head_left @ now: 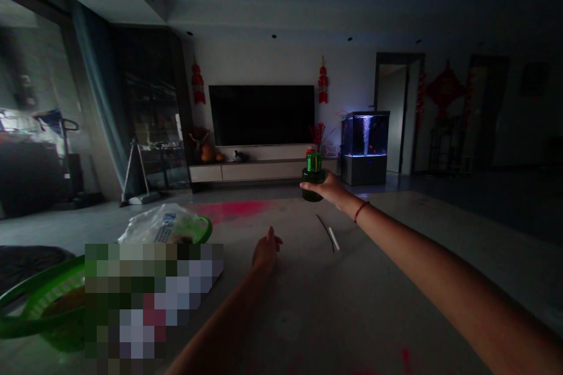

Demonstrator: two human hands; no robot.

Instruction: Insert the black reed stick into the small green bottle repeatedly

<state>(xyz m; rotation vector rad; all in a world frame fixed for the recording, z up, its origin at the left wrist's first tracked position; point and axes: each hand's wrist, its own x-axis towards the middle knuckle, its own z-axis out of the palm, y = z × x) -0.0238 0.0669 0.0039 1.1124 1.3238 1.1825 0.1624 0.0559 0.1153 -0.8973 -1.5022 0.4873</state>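
Note:
My right hand (329,188) is wrapped round a dark green bottle (312,176) with a shiny, brighter green cap, held upright at the far side of the table. Around that wrist sits a thin dark red cord. My left hand (266,251) is low over the middle of the table, thumb raised and fingers loosely apart, with nothing visible in it. Between and beyond the hands lie a thin dark stick (325,231) and a short white stick (334,238). Whether the bottle's base touches anything is hard to see.
At the left stand a green plastic basket (61,334) and a crumpled clear plastic bag (160,224); a pixelated patch hides things there. The pale table (373,293) has pink stains. Beyond are a TV (263,115), a low cabinet (250,172) and a lit aquarium (365,136).

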